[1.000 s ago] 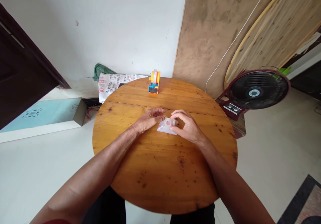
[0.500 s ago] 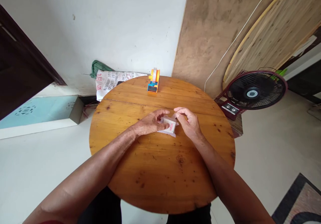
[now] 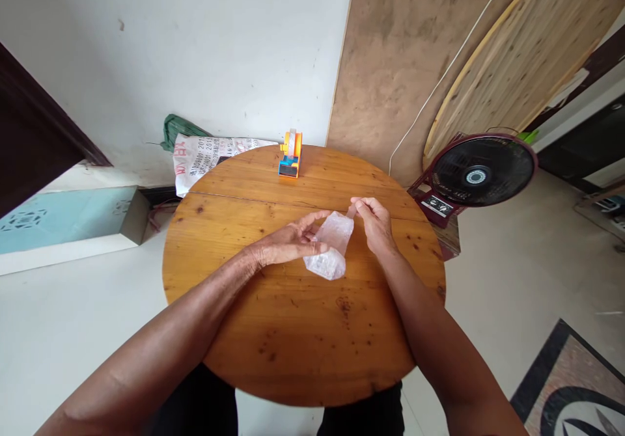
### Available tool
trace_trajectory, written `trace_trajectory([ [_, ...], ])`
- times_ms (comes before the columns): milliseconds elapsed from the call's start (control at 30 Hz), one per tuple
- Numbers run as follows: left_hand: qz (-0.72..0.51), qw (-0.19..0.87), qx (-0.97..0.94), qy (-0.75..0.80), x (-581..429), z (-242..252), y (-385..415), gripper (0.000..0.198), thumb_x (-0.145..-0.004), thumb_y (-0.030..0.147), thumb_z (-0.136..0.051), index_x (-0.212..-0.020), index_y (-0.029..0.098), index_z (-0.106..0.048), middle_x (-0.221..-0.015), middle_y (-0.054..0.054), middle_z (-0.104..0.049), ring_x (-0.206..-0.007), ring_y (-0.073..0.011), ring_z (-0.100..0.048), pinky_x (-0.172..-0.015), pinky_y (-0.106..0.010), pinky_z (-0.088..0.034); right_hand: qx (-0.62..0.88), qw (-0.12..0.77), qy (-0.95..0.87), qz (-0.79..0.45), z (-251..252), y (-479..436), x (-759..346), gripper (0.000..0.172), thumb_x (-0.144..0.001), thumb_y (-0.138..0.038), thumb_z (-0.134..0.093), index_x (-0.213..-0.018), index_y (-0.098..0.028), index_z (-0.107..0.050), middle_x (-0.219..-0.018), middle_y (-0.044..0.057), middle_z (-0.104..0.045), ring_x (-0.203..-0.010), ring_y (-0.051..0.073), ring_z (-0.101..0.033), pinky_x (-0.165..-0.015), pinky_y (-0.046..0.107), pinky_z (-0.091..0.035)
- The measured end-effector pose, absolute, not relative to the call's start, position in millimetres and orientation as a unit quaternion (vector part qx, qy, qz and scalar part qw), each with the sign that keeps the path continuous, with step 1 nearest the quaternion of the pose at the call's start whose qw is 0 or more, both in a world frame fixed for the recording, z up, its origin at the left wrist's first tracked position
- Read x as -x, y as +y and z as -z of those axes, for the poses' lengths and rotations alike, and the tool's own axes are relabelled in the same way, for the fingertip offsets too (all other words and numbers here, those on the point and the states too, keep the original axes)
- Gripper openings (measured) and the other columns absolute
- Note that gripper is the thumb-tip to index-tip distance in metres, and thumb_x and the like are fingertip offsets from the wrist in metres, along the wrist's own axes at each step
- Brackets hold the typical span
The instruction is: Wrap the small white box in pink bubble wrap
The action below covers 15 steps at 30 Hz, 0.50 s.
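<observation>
Far to the left of the hands, a long box with a pale blue face (image 3: 68, 218) stands on the floor (image 3: 73, 332). Beyond the left hand and to its left, a printed white sack (image 3: 191, 166) shows behind the table (image 3: 303, 345). An orange and blue tape dispenser (image 3: 290, 162) stands on the table straight beyond the left hand (image 3: 288, 241). That hand grips a small clear-plastic package (image 3: 328, 265), its thumb across the front; the package sits between the 2 hands, and whether it touches the table I cannot tell. The right hand (image 3: 375, 222) has its fingertips pinched on a narrow translucent strip (image 3: 351, 210) beside the package. Well right of the right hand is a dark-red fan (image 3: 481, 172).
</observation>
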State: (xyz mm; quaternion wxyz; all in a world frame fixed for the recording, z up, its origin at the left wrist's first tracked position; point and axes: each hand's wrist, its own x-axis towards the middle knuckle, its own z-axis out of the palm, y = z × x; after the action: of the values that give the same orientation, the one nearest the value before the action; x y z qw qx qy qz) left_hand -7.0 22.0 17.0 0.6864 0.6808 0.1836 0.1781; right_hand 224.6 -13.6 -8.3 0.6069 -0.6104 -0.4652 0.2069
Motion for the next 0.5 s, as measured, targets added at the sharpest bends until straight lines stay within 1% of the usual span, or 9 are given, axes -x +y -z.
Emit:
trace_trajectory([
  [100,-0.198,0.697,-0.669,0.165,6.9,-19.5,22.4,0.059,-0.075,0.046,-0.072,-0.127,0.025,-0.052,-0.102,-0.005,-0.066,-0.092,-0.0203,-0.062,-0.079,-0.031,-0.048,0.616,0.620,-0.433,-0.222,16.8,-7.1,-229.8,0.032,-0.076,-0.051,-0.063,-0.081,-0.019,-0.062,-0.092,0.004,-0.069,-0.083,0.019,-0.062,-0.080,0.035,-0.052],
  [200,-0.207,0.681,-0.677,0.185,6.4,-17.6,23.1,0.042,-0.077,0.046,-0.069,-0.110,0.021,-0.062,-0.091,-0.002,-0.066,-0.077,-0.0151,-0.060,-0.071,-0.028,-0.048,0.616,0.628,-0.414,-0.234,23.5,-3.1,-233.0,0.030,-0.073,-0.049,-0.064,-0.077,-0.019,-0.061,-0.086,0.003,-0.069,-0.076,0.018,-0.061,-0.071,0.032,-0.051],
  [300,-0.187,0.658,-0.693,0.227,4.0,-8.5,26.0,0.035,-0.074,0.043,-0.070,-0.098,0.017,-0.069,-0.081,-0.002,-0.066,-0.066,-0.0124,-0.056,-0.063,-0.026,-0.046,0.622,0.620,-0.416,-0.235,26.4,-1.5,-235.7,0.029,-0.074,-0.048,-0.062,-0.078,-0.019,-0.063,-0.082,0.003,-0.069,-0.075,0.017,-0.062,-0.068,0.030,-0.051],
  [400,-0.198,0.664,-0.671,0.265,-0.3,3.3,30.8,0.034,-0.071,0.038,-0.071,-0.096,0.014,-0.070,-0.073,-0.002,-0.066,-0.058,-0.0108,-0.054,-0.058,-0.025,-0.045,0.625,0.620,-0.406,-0.247,25.4,-1.0,-238.7,0.033,-0.077,-0.050,-0.058,-0.083,-0.018,-0.065,-0.090,0.005,-0.070,-0.078,0.017,-0.064,-0.065,0.027,-0.051],
  [500,-0.225,0.662,-0.644,0.309,-3.1,9.2,33.9,0.030,-0.072,0.030,-0.069,-0.096,0.012,-0.070,-0.068,0.000,-0.064,-0.051,-0.0084,-0.051,-0.052,-0.022,-0.042,0.628,0.631,-0.379,-0.252,23.9,-1.6,-240.7,0.036,-0.076,-0.051,-0.057,-0.084,-0.017,-0.064,-0.096,0.008,-0.070,-0.080,0.018,-0.067,-0.057,0.023,-0.050],
])
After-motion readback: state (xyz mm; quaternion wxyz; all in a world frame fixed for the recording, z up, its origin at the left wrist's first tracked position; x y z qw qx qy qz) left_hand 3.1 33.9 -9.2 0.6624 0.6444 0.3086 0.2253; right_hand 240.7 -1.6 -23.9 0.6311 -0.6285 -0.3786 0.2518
